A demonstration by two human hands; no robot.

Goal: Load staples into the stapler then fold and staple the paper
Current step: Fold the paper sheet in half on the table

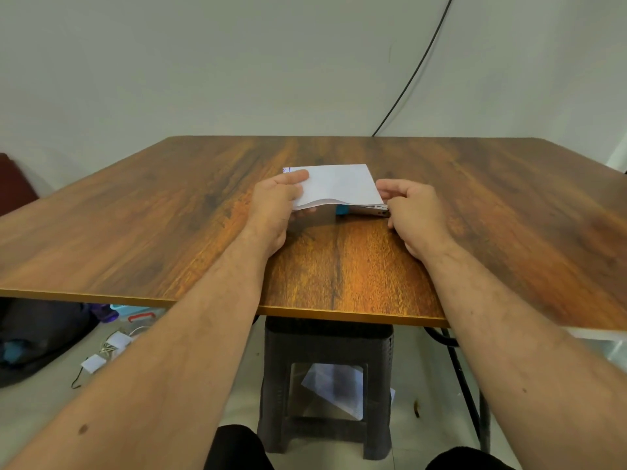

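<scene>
A folded white paper [339, 184] lies on the wooden table [169, 215], its near edge bowed up. My left hand [274, 208] pinches the paper's left side, thumb on top. Under the paper's near right edge lies the stapler [364, 211], metal with a blue part, mostly hidden by the sheet. My right hand [414, 212] grips the stapler's right end with curled fingers, at the paper's right corner.
A black cable [417, 67] runs down the wall behind the table's far edge. Below the near edge stands a dark plastic stool [325, 351]. Bags, a cord and white scraps [98, 354] lie on the floor at the left.
</scene>
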